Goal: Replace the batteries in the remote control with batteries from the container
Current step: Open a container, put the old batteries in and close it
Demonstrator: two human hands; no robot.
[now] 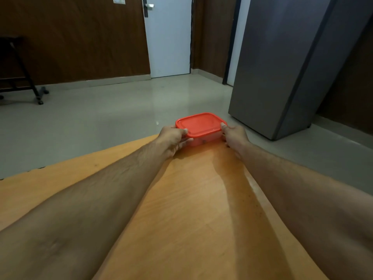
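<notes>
Both forearms stretch across the orange table (191, 219) to its far edge, where the left hand (173, 138) and right hand (235, 136) pinch the red-lidded container (199, 126) by opposite sides. Steady the base, then peel one lid corner gently.

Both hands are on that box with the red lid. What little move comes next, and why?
Probably peeling the lid up at one corner. It sits fully closed on the clear container, the left hand and right hand grip opposite ends with thumbs on the lid's rim, and the batteries should be inside.
</notes>
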